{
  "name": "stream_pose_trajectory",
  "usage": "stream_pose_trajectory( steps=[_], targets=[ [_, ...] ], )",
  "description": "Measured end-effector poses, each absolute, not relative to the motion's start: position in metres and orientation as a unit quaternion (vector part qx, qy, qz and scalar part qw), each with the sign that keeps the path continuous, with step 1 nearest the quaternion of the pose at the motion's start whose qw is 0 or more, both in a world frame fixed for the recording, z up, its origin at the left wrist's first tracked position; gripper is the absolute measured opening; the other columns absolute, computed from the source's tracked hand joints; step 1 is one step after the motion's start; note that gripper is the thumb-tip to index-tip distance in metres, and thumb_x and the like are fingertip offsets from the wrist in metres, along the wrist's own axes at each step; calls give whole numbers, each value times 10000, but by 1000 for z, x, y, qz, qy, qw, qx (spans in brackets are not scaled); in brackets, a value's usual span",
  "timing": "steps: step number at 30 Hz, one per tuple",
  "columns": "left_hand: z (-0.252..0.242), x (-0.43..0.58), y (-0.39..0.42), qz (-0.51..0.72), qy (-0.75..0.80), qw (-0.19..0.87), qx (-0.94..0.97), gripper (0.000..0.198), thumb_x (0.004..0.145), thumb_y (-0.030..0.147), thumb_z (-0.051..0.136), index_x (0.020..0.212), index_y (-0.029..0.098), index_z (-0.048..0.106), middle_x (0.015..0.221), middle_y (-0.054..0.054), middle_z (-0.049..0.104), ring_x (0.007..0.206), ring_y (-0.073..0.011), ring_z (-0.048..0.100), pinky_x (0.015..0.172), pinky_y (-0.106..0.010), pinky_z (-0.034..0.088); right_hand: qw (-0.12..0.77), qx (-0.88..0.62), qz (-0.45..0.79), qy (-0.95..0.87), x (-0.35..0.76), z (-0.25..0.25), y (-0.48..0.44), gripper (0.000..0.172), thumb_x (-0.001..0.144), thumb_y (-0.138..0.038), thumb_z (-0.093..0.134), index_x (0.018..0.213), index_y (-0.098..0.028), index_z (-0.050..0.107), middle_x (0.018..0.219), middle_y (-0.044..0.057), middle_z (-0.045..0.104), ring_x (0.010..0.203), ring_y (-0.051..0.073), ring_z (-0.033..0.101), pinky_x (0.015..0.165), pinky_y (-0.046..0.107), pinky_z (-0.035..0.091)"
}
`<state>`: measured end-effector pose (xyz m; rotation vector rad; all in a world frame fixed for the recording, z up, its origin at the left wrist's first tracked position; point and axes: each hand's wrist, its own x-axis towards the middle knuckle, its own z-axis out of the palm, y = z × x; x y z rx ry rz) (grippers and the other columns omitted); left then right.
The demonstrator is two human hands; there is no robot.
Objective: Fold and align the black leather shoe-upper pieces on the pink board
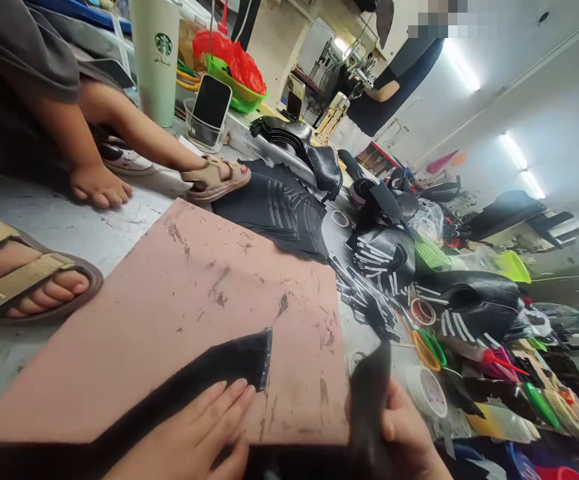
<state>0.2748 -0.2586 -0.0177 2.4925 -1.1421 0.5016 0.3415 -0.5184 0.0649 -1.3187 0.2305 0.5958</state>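
A long black strip of leather-like material lies bent across a pink board, with a pale, shiny edge at its far end. My left hand rests flat on this strip, its fingers stretched out near that end. At the board's right edge, my right hand is closed on a narrow black leather-like piece, held up and slightly blurred. The fingertips behind this piece are partly hidden. Dark material runs along the bottom edge between the hands.
A person's sandalled foot, another sandal and a hand are on the table by the board's left side. Stacked black pieces lie beyond it. Tape rolls and scissors are at right. A tumbler stands behind.
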Motion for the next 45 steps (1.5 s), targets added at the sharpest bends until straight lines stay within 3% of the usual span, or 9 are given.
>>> stream_pose_trajectory(
  steps=[5,13,16,20,25,32,39,45],
  targets=[
    [-22,259,-279,178,-294,190,920,497,745,-26,340,1098,235,573,1330,-67,502,1319,-246,317,1093,-428,321,750,-587,290,94,330,55,-501,452,466,-314,859,857,-190,670,674,18,688,585,192,649,570,271,506],
    [-31,253,-284,241,-294,165,910,429,868,-44,303,1073,230,561,1271,-31,546,1317,-170,267,1164,-342,160,706,-675,191,100,334,35,-493,320,540,-295,836,797,-197,673,725,-1,686,665,170,634,640,272,516],
    [-33,254,-282,228,-288,200,909,440,863,-49,339,1079,262,563,1283,-2,527,1300,-149,310,1149,-305,200,687,-700,174,89,336,25,-499,316,556,-319,830,802,-191,678,731,7,685,660,167,620,642,278,509],
    [-24,262,-274,180,-312,278,891,483,817,-24,308,1166,198,558,1334,-42,480,1290,-180,370,1138,-316,237,646,-748,144,49,336,13,-512,294,589,-341,814,810,-189,692,774,24,697,707,184,621,682,294,505],
    [-14,278,-259,195,-437,180,860,459,744,71,413,1164,162,573,1312,-47,518,1197,-181,501,1101,-254,287,606,-788,103,41,338,8,-519,272,603,-373,795,776,-186,702,734,29,695,671,189,622,649,298,514],
    [-23,271,-266,211,-355,195,890,389,904,197,329,1241,232,518,1245,16,587,1188,-131,494,1155,-275,129,568,-818,91,24,339,9,-516,222,626,-375,776,741,-194,714,702,31,696,668,205,636,641,304,527],
    [-26,269,-265,204,-364,193,888,396,901,185,321,1235,230,529,1243,4,588,1179,-155,496,1150,-304,135,561,-823,87,10,338,9,-517,204,639,-373,769,723,-194,717,697,35,694,647,202,632,646,313,528],
    [-27,268,-271,200,-329,232,893,406,879,174,343,1243,223,516,1242,0,588,1254,-156,408,1145,-305,156,554,-829,73,5,338,10,-515,157,652,-338,761,717,-202,719,678,25,691,646,201,640,648,307,538]
  ],
)
